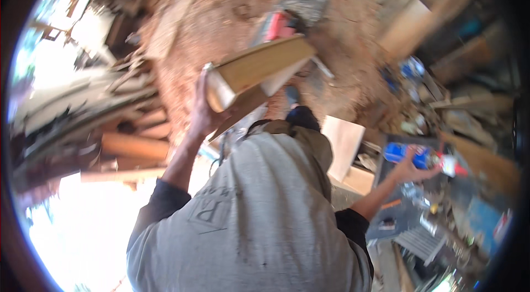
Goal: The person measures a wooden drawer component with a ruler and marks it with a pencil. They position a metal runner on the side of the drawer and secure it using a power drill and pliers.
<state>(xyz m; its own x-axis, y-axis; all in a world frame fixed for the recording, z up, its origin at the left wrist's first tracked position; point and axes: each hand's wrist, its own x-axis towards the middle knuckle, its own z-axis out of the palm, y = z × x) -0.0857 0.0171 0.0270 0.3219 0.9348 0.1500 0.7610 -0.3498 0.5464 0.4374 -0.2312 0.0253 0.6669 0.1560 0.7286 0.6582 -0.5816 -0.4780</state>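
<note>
Woodwork point(262, 65) of boxlike form is held in the far middle, slightly left, with its left end clamped in the left hand point(204, 109). Stiffness and moderate weight are judged likely (its faces, if planed, may be slippery), so it is best gripped around an end. On the right hand point(408, 171), the fingers are spread apart near a red-and-white bottle point(450, 166); contact cannot be told.

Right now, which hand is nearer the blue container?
Right. The right hand overlaps the blue container in view, contact unclear; the left hand is far to its left, holding the boxlike wooden piece.
</note>
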